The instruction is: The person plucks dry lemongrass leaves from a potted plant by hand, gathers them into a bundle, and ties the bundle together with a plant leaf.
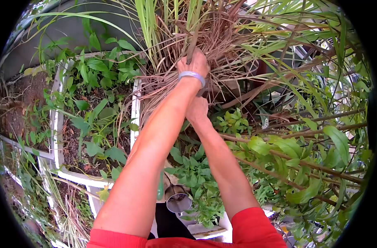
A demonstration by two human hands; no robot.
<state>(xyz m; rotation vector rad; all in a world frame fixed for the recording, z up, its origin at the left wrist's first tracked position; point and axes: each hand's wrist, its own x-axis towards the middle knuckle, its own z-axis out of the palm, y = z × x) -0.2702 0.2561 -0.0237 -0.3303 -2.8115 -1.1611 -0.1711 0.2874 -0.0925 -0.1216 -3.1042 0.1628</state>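
A large clump of long-bladed grass (149,29) rises at the top of the head view, green blades above and a mass of dry brown leaves (221,41) around its base. My left hand (195,63), with a pale bracelet (191,75) at the wrist, is closed on dry grass leaves at the clump's base. A flat brown blade stands up across its knuckles. Just below it my right hand (197,109) is closed, partly covered by my left wrist. What lies inside its fingers is hidden.
White-edged planters (135,103) with leafy plants (97,66) and dark soil stand at left. Leafy branches (296,165) reach in from the right. Below my hands are low green plants (194,177) and a metal cup-like container (179,200). Cut dry stalks (72,215) lie lower left.
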